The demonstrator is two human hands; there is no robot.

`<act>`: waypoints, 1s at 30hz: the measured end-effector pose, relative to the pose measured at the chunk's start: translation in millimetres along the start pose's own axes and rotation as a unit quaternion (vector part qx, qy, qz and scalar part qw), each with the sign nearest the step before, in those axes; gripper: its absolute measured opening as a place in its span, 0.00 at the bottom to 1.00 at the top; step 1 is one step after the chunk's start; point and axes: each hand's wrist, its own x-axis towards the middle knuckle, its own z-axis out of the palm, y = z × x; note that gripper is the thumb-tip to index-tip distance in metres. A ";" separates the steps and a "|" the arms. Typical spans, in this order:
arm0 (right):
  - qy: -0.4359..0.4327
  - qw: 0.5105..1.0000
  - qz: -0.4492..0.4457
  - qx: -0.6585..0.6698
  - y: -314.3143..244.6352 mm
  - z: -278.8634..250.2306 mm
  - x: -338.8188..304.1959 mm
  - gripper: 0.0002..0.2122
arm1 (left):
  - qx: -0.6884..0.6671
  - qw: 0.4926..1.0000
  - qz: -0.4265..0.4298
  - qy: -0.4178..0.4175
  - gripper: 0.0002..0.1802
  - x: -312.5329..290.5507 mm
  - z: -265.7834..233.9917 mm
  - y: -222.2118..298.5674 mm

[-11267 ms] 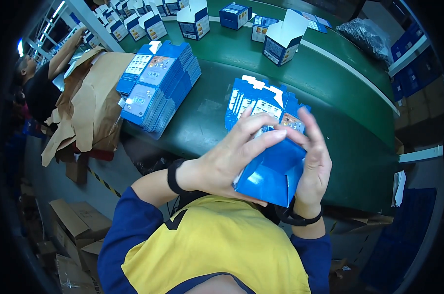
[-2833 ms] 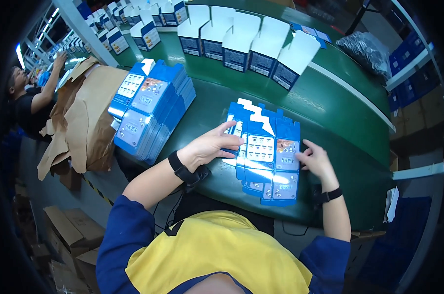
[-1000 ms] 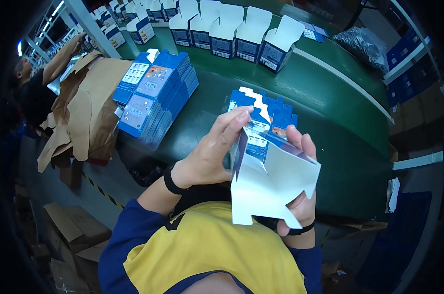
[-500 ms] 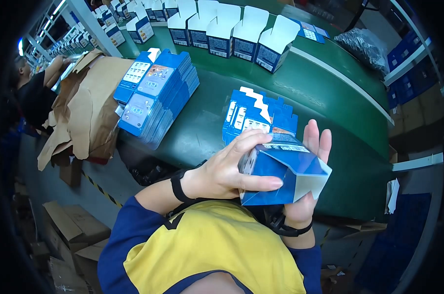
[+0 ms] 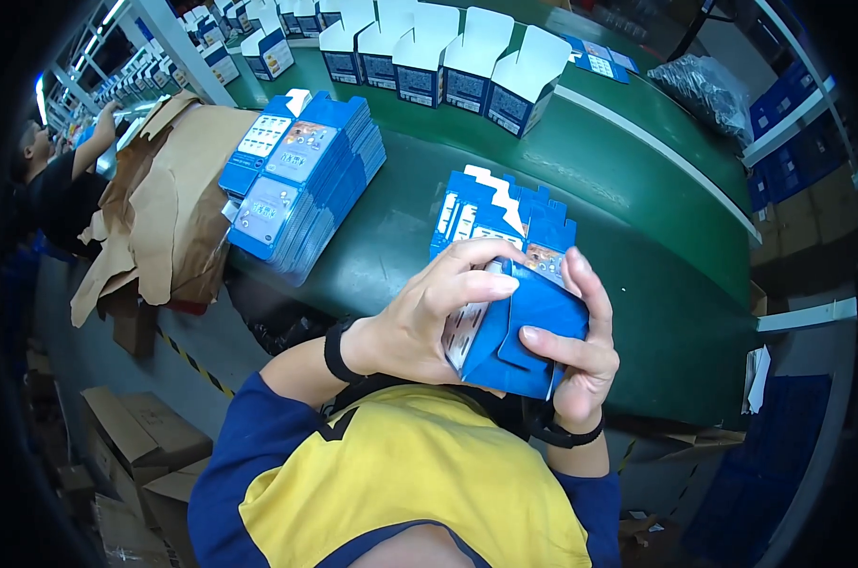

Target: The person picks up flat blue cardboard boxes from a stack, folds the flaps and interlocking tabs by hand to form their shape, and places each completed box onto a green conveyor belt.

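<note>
Close in front of my chest I hold a blue carton between both hands, its flapped end turned toward me. My left hand grips the left side, with the thumb lying along the upper left edge of that end. On the right, my right hand wraps the carton, its thumb pressed on the blue flaps and its fingers over the far edge. The flaps lie folded across the end, with a slot line showing. Just beyond my hands, a small pile of flat blue cartons rests on the green work surface.
A tall stack of flat blue cartons stands left, beside torn brown paper. Opened cartons with raised white flaps line the green belt. A clear plastic bag lies far right. Another person works at far left.
The carton's end has been turned toward me and its open flap is now folded in. My right hand has shifted from below to the right side, its thumb on the flaps.
</note>
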 end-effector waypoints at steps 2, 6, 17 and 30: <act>0.041 0.996 0.079 0.028 -6.6 10.0 6.7 0.30 | 0.067 0.997 0.026 -0.042 0.42 2.5 -8.8 0.3; 0.078 0.962 0.253 0.061 -10.7 11.0 10.2 0.27 | 0.195 0.970 0.069 -0.129 0.54 6.6 -18.4 1.2; -0.041 0.958 0.284 -0.017 -8.4 2.9 17.0 0.27 | 0.115 0.986 -0.009 -0.121 0.49 8.7 -23.5 4.9; -0.049 0.935 0.351 0.014 -28.1 -10.2 27.9 0.23 | 0.173 0.961 0.056 -0.207 0.51 12.4 -25.0 -4.9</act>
